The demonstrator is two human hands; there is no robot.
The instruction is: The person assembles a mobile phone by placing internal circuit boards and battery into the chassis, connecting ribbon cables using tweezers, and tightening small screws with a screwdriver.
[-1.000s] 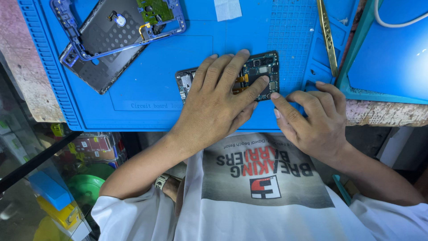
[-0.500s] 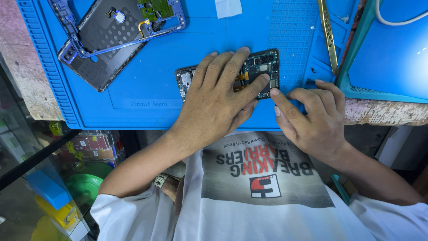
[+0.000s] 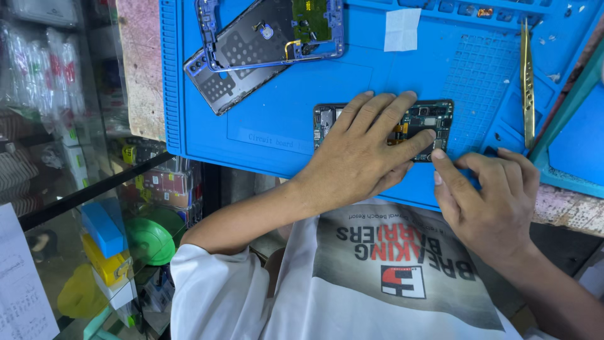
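An opened phone (image 3: pixel 428 119) with its circuit boards showing lies on a blue work mat (image 3: pixel 283 94) near the mat's front edge. My left hand (image 3: pixel 362 154) rests flat on it, fingers spread, covering its middle and pressing it down. My right hand (image 3: pixel 494 198) sits just right of it with the fingers curled. Its index fingertip and thumb meet at the phone's near right corner. I see no tool in either hand.
A blue-rimmed phone frame (image 3: pixel 270 34) lies on a dark back cover (image 3: pixel 220 85) at the mat's far left. Brass tweezers (image 3: pixel 527 82) lie at the right, a white paper scrap (image 3: pixel 402 28) at the top. Another blue mat (image 3: pixel 579 145) sits right. A glass display case (image 3: pixel 94 189) stands left.
The view has swung left, so everything sits further right in the frame. My right hand's fingertip has edged closer to the phone's corner. My left hand stays on the phone.
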